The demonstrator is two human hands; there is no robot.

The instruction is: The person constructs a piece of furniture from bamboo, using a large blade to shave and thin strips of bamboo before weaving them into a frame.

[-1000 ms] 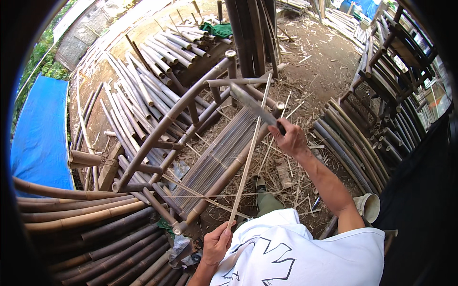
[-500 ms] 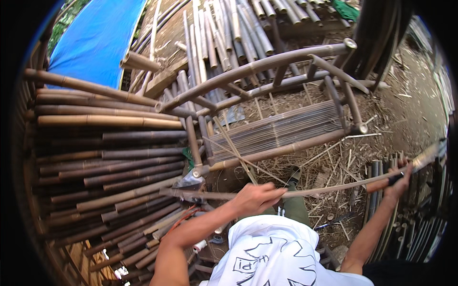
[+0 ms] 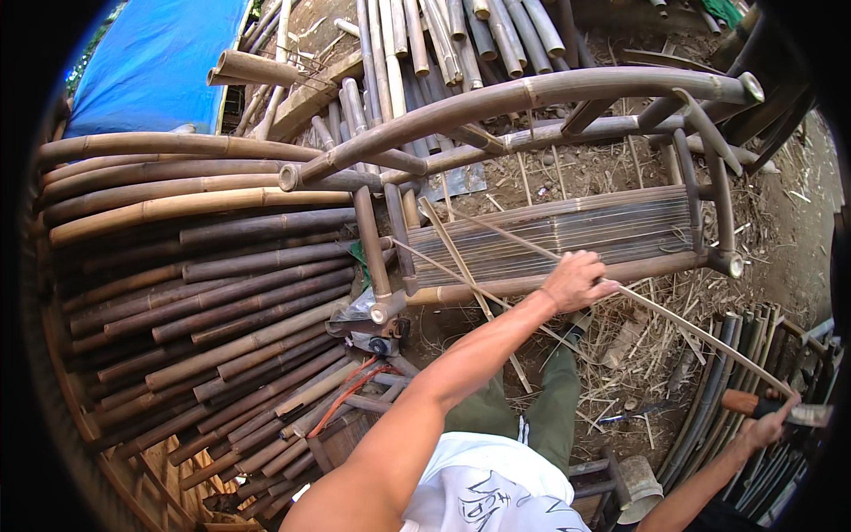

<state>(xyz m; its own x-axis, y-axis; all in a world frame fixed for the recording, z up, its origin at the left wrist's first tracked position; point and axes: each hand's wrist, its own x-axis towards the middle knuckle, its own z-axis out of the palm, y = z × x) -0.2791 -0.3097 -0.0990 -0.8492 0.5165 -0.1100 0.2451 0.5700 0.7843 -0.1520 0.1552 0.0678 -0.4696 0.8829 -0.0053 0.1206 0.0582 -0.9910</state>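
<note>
A long, thin bamboo strip [image 3: 691,331] runs slantwise across the view, its far part over a bamboo bench [image 3: 550,282]. My left hand [image 3: 578,282] is closed around the strip, in front of the bench's front rail. At the lower right, my right hand [image 3: 764,429] grips a knife [image 3: 740,402] with a wooden handle, a dark collar and a short broad blade. The strip's near end meets that same hand, and its fingers are partly hidden. Other loose strips [image 3: 461,259] lean across the bench's left end.
Dark bamboo poles [image 3: 239,301] are stacked at the left, beside a blue tarp [image 3: 160,71]. A power tool [image 3: 377,341] with an orange cord sits by the bench's left leg. Upright bamboo pieces [image 3: 709,381] stand at the right, and a whitish bucket [image 3: 640,488] below. Shavings litter the ground.
The strip's far end has swung from over the stacked poles to the bench. My left hand has moved up and right, my right hand lower. The view has shifted too.
</note>
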